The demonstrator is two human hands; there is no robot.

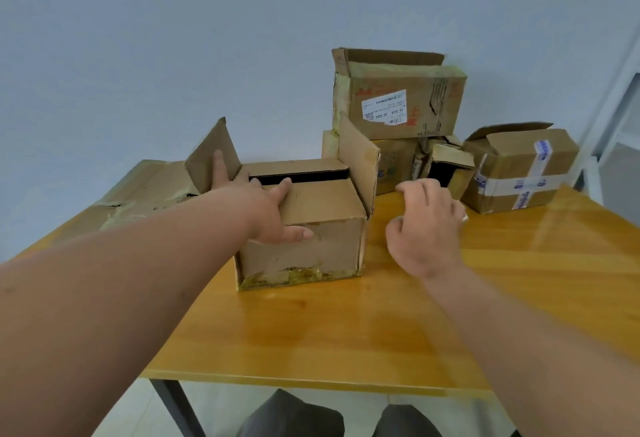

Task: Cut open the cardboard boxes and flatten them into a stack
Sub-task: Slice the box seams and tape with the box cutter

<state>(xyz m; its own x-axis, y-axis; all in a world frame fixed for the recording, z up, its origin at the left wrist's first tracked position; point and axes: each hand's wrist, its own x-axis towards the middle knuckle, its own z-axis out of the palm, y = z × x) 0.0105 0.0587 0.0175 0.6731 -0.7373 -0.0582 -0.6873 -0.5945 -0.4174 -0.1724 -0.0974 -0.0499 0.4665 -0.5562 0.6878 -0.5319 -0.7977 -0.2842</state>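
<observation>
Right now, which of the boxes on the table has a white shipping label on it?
The top box of the pile against the wall: it bears a white printed label; the box at far right has only blue-and-white tape.

Both forearms are bare, with no sleeves showing up to the frame's edge. The left hand (266, 208) and right hand (424, 228) wear no gloves. Dark grey fabric trousers (291, 416) cover both knees.
</observation>
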